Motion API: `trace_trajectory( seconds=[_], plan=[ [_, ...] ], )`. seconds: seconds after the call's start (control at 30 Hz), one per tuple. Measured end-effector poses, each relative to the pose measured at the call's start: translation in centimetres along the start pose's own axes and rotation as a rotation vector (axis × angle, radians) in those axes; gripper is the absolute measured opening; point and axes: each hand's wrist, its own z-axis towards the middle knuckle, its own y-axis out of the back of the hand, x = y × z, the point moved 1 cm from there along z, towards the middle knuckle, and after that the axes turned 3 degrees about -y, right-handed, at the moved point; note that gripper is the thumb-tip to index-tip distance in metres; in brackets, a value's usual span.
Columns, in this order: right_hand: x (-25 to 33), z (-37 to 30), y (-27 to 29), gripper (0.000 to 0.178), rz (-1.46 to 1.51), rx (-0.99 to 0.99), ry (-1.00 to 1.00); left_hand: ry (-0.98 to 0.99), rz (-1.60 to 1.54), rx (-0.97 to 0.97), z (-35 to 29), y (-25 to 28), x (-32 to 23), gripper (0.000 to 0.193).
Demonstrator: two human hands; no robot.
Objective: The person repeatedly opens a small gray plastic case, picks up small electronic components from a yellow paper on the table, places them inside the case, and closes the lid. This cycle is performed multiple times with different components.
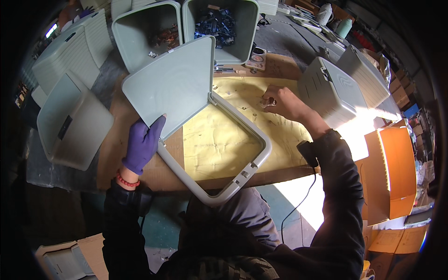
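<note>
My left hand (142, 145), in a purple glove, is closed on the edge of a pale grey-green plastic lid (172, 88), where it meets a grey square frame (185, 175). The lid is hinged to the frame and tilted up from it. The frame is an open ring, its near corner jutting past the table edge toward my lap. Bare and without a glove, my right hand (287, 103) is pinched over the yellow sheet (210, 149), right of the frame. A small pale piece (268, 102) shows at its fingertips; its kind is unclear.
Behind the lid, one grey bin (126, 37) holds brownish small parts, another (242, 51) dark blue-black parts. More grey bins stand at left (84, 135) and right (326, 93). A cardboard box (396, 158) stands at right. A black cable (298, 205) hangs by my right sleeve.
</note>
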Motion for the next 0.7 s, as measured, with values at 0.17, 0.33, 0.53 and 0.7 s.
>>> trace_trajectory(
  seconds=[0.17, 0.33, 0.53, 0.7],
  plan=[
    [4.5, 2.0, 0.9, 0.023, 0.32, -0.094, -0.016, -0.027, -0.009, -0.01, -0.1, -0.3, -0.3, 0.017],
    [9.5, 7.0, -2.2, 0.015, 0.628, -0.125, -0.034, -0.063, 0.038, -0.012, 0.0, -0.4, -0.7, 0.016],
    [9.6, 8.3, -3.8, 0.011, 0.276, -0.323, 0.106, -0.085, 0.083, -0.005, 0.0, -0.4, -1.0, 0.019],
    [9.0, 7.9, -4.5, 0.008, 0.418, -0.268, -0.01, -0.09, 0.086, 0.01, 0.1, -0.3, -1.3, 0.023]
  ],
)
